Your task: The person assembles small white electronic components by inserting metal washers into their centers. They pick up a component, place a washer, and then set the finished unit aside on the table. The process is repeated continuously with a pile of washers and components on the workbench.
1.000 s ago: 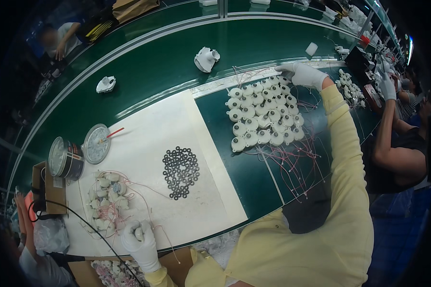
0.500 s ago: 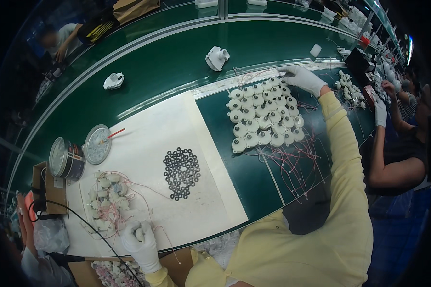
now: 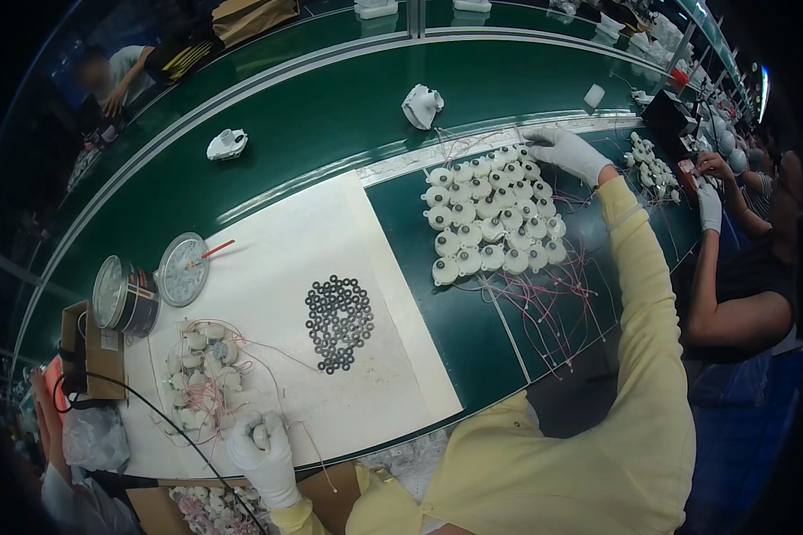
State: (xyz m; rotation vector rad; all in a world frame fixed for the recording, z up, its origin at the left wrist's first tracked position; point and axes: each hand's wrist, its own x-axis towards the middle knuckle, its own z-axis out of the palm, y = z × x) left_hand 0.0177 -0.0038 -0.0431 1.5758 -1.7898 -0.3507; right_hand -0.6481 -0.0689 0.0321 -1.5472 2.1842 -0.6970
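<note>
My gloved left hand (image 3: 260, 456) is at the near edge of the white sheet, its fingers closed round a small cream-white motor (image 3: 260, 436). Beside it lies a pile of similar motors (image 3: 190, 379) with tangled pink and red wires. My gloved right hand (image 3: 569, 153) reaches to the far right corner of a block of motors (image 3: 491, 230) set in close rows, each with a dark centre. Its fingertips close about a motor (image 3: 524, 153) at that corner, which they partly cover. Wires (image 3: 544, 303) spread from the block's near side.
Black rings (image 3: 339, 323) lie grouped on the white sheet (image 3: 401, 357). A tin (image 3: 125, 296) and a lid with a red stick (image 3: 184, 269) stand left. White mouldings (image 3: 422, 107) rest on the green belt (image 3: 321, 116). A co-worker's arm (image 3: 709, 267) is at the right.
The white mouldings on the green belt have shifted to the right. The co-worker's bare hand has moved down toward the gloved one. Both my hands stay almost where they were.
</note>
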